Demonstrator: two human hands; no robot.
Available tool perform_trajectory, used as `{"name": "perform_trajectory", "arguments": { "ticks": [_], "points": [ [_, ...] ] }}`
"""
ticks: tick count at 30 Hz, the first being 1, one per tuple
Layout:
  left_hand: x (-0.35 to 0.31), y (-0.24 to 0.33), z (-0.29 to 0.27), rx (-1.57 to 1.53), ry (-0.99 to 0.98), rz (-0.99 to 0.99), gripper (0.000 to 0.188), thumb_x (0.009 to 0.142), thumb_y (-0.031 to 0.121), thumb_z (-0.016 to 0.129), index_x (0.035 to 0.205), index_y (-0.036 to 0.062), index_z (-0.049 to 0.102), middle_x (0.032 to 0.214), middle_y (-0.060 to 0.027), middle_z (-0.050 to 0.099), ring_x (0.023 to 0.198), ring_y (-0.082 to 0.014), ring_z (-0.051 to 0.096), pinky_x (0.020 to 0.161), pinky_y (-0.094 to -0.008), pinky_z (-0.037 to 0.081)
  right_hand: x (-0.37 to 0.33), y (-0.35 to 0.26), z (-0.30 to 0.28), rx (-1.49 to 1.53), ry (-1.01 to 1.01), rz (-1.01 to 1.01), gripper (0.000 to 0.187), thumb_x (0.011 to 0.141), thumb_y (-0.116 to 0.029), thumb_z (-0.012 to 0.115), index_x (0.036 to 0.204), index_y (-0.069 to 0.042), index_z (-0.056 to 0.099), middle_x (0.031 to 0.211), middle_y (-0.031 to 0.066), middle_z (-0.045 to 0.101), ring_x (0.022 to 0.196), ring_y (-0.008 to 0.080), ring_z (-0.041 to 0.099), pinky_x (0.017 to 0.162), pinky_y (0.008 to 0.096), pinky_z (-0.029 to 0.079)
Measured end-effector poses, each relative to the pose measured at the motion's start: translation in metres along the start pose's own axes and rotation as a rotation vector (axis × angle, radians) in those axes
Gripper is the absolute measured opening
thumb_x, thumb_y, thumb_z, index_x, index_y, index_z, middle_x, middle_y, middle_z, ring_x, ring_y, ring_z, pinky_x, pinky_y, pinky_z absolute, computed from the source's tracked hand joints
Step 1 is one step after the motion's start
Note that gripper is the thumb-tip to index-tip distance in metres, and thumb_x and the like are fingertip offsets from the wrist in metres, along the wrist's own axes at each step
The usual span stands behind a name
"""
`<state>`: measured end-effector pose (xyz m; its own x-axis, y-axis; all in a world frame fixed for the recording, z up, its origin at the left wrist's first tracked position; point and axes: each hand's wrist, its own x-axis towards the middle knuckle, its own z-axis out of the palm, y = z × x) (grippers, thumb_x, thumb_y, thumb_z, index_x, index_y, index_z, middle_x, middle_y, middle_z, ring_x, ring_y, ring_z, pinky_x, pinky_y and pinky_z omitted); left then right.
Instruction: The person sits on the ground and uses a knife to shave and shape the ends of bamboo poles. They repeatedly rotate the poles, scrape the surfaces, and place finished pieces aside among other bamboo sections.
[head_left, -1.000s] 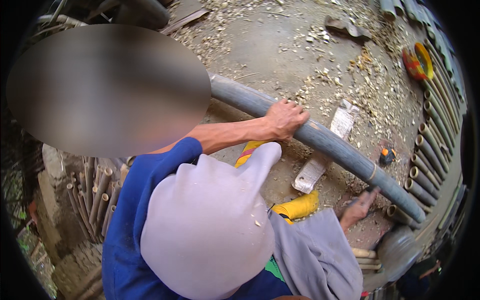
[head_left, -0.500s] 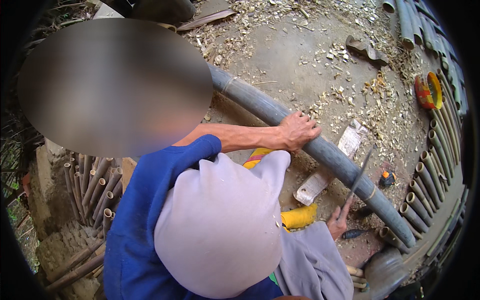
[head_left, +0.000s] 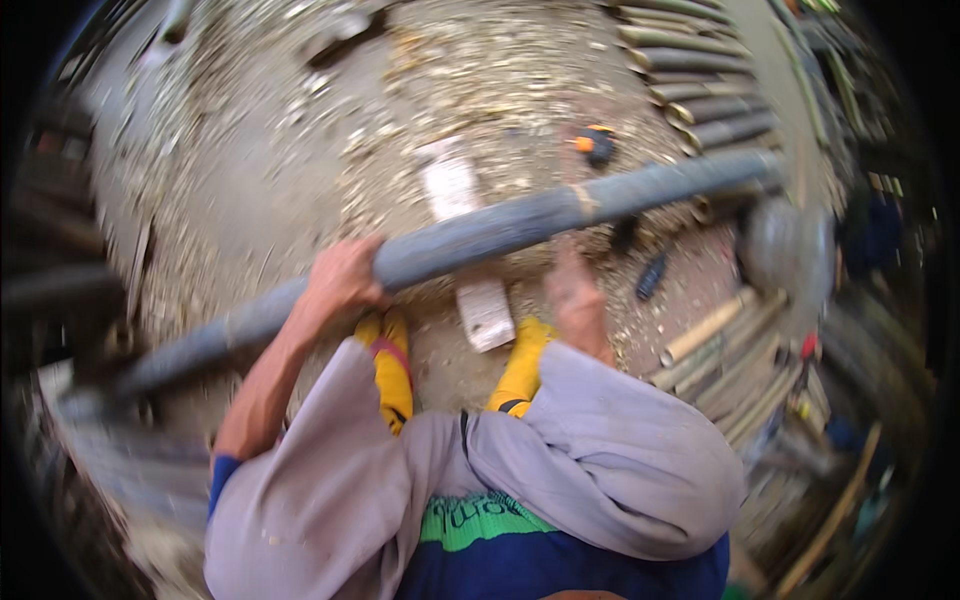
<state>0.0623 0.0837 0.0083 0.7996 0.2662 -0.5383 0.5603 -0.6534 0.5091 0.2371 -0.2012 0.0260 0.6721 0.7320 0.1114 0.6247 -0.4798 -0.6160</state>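
A long grey bamboo pole slants across in front of my knees, its right end farther away. My left hand is closed over it left of the middle, thumb side toward me. My right hand is low on the near side of the pole, beside my right shin, and smeared by motion. The fingers look curled round the handle of a long-bladed knife, whose blade is too blurred to make out. Under the pole lies a pale flat wooden block, between my yellow-covered feet.
Pale chips cover much of the ground. Beyond the pole lies an orange and black tape measure; a small dark tool is near my right hand. Cut bamboo lengths line the far right, and more bamboo pieces lie at my right.
My view has swung to the right and down, from over my left shoulder to my lap. My left hand still grips the pole. The knife blade, clear before, is now blurred.
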Motion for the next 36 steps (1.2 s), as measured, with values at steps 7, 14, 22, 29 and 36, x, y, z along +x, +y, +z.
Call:
{"name": "perform_trajectory", "arguments": {
  "ticks": [7, 14, 22, 29, 36],
  "points": [
    [-0.027, 0.022, 0.038, 0.301, 0.488, 0.053, 0.078, 0.047, 0.018, 0.083, 0.118, 0.0127, 0.051, 0.103, -0.0073, 0.059, 0.101, -0.0267, 0.057, 0.085, -0.0401, 0.044, 0.001, 0.038, -0.034, -0.154, -0.034, 0.057, 0.056, 0.096, -0.035, 0.049, 0.146, -0.023, 0.028, 0.062, 0.0146, 0.058, 0.053, 0.0253, 0.061, 0.05, 0.039, 0.053],
    [-0.028, 0.012, 0.038, 0.326, 0.454, 0.004, 0.077, 0.048, 0.017, 0.083, 0.118, 0.0121, 0.05, 0.102, -0.0074, 0.059, 0.1, -0.0275, 0.057, 0.085, -0.0404, 0.044, 0.02, 0.028, -0.055, -0.026, -0.107, 0.389, 0.057, 0.098, -0.039, 0.042, 0.147, -0.015, 0.024, 0.06, 0.011, 0.059, 0.044, 0.017, 0.052, 0.043, 0.032, 0.052],
    [-0.016, 0.011, 0.015, 0.199, 0.248, 0.032, 0.071, 0.046, 0.02, 0.082, 0.11, 0.008, 0.053, 0.093, -0.012, 0.062, 0.091, -0.0328, 0.061, 0.079, -0.0423, 0.048, -0.031, 0.01, -0.016, -0.241, -0.387, 0.017, 0.054, 0.096, -0.029, 0.048, 0.145, -0.017, 0.03, 0.111, 0.0099, 0.06, 0.067, 0.0203, 0.064, 0.055, 0.0273, 0.057],
    [-0.014, 0.01, 0.006, 0.086, 0.109, -0.025, 0.069, 0.047, 0.02, 0.082, 0.109, 0.0087, 0.054, 0.092, -0.0143, 0.063, 0.088, -0.0359, 0.061, 0.077, -0.044, 0.049, -0.03, 0.001, -0.018, -0.288, -0.218, -0.256, 0.054, 0.099, -0.034, 0.042, 0.147, -0.016, 0.025, 0.059, 0.0089, 0.056, 0.044, 0.0134, 0.054, 0.036, 0.0275, 0.048],
    [-0.016, 0.012, 0.028, 0.178, 0.357, 0.07, 0.071, 0.047, 0.02, 0.083, 0.111, 0.0099, 0.054, 0.096, -0.0144, 0.063, 0.089, -0.0366, 0.062, 0.076, -0.045, 0.049, -0.016, 0.029, -0.023, -0.062, -0.067, 0.096, 0.053, 0.098, -0.033, 0.045, 0.146, -0.018, 0.029, 0.096, 0.0155, 0.065, 0.047, 0.0135, 0.053, 0.041, 0.0304, 0.049]
  ]
}}
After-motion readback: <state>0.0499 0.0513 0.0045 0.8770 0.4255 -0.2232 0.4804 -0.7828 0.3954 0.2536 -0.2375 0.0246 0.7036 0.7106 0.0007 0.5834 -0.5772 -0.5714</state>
